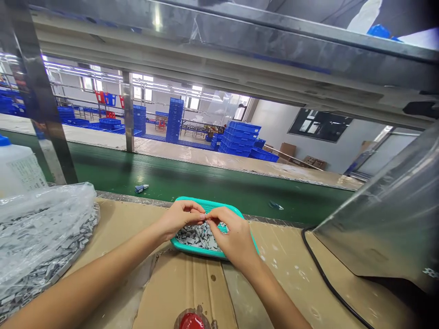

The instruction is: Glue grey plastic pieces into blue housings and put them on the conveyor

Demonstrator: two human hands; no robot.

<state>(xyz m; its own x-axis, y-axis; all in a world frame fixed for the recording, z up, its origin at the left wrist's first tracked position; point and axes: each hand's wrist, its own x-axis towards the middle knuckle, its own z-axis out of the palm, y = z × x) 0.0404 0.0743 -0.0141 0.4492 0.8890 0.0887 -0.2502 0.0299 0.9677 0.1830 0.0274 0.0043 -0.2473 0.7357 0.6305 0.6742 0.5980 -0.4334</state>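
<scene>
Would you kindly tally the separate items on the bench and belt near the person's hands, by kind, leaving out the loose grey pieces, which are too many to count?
Teal perforated tray: 1
Clear plastic bag: 1
White jug with blue cap: 1
Small blue-and-white objects: 2
Red round object: 1
Total: 6

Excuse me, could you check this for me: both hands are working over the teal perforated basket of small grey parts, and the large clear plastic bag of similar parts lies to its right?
Not quite: the head view shows the clear plastic bag to the left of the teal perforated basket, not its right. The rest is correct: the left hand and right hand are working over the basket's small grey parts.
</scene>
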